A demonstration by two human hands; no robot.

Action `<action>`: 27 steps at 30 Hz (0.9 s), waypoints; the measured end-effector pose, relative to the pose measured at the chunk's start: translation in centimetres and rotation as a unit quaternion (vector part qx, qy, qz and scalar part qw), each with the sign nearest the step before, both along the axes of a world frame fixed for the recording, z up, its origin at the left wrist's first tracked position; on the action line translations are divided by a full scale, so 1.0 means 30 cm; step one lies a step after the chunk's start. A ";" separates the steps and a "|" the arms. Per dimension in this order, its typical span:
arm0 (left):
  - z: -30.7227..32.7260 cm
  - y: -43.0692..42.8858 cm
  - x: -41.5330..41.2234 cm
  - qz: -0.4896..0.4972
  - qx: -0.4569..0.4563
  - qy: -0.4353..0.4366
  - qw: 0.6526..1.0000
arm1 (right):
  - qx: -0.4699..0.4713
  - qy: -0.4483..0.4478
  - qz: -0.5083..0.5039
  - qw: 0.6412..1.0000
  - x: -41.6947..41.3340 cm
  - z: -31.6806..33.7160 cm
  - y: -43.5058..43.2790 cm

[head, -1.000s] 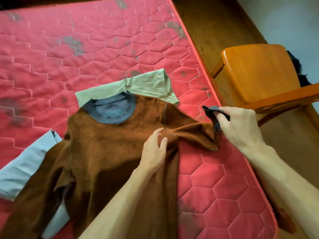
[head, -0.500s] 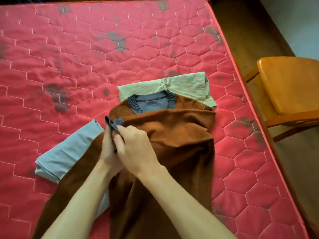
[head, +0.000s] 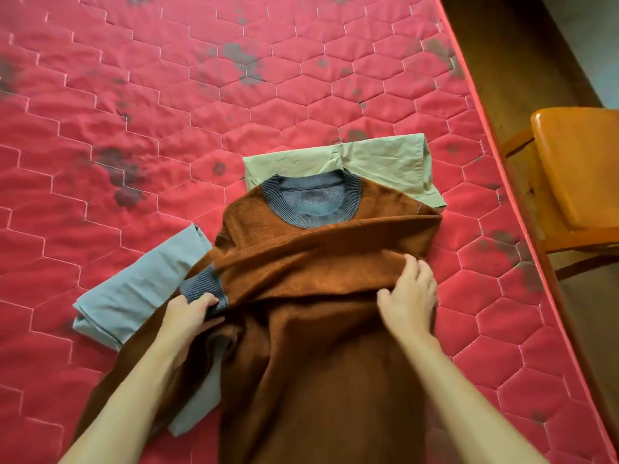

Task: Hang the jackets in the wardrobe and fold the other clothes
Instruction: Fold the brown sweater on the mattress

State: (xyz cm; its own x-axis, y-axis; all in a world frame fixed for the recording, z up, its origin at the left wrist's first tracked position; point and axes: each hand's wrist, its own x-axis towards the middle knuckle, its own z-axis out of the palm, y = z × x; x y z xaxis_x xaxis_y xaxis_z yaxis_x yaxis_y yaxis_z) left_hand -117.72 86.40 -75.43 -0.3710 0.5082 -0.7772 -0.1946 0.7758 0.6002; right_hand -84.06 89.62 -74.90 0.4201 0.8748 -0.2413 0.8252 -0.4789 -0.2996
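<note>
A brown sweater with a blue-grey ribbed collar lies face up on the red quilted mattress. Its right sleeve is folded across the chest, and the blue-grey cuff ends at the left side. My left hand holds that cuff with curled fingers. My right hand rests on the folded sleeve near the sweater's right edge, fingers spread and lightly bent. A folded light green garment lies under the collar end. A folded pale blue garment lies under the sweater's left side.
The mattress's right edge runs diagonally down the right side, with a brown wooden floor beyond it. An orange wooden chair stands close to that edge. Dark stains mark the mattress.
The right sleeve has been carried from the right across the chest to the left. My hands, together at the cuff half a second ago, have parted: the right one moved back to the sweater's right side.
</note>
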 end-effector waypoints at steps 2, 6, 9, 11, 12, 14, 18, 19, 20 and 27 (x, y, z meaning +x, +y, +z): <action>-0.011 0.009 0.019 -0.010 0.007 -0.001 1.000 | -0.084 -0.039 0.017 0.996 0.128 -0.053 0.015; -0.020 0.020 0.038 0.014 0.035 -0.021 0.999 | -0.084 -0.021 0.027 0.996 0.260 -0.082 0.042; -0.023 0.038 0.042 0.058 0.048 -0.042 0.996 | -0.024 0.047 -0.096 0.994 0.346 -0.042 0.018; -0.027 0.050 0.057 0.077 0.048 -0.052 0.994 | -0.002 0.051 -0.114 0.992 0.414 -0.018 -0.017; -0.027 0.060 0.074 0.072 0.042 -0.052 0.995 | -0.006 0.051 -0.115 0.992 0.436 -0.006 -0.035; -0.037 0.079 0.116 0.041 0.018 -0.029 0.999 | -0.034 0.047 -0.119 0.991 0.463 -0.006 -0.063; -0.063 0.072 0.156 -0.147 -0.034 0.320 0.935 | -0.180 0.083 -0.123 0.972 0.463 -0.058 -0.057; -0.055 0.052 0.160 -0.160 -0.044 0.398 0.902 | -0.205 0.078 -0.120 0.968 0.450 -0.062 -0.049; -0.034 0.030 0.165 -0.145 -0.045 0.431 0.889 | -0.210 0.060 -0.111 0.969 0.428 -0.057 -0.046; -0.045 -0.322 0.000 0.024 -0.157 0.421 0.893 | -0.008 0.116 0.218 0.969 -0.027 0.083 -0.150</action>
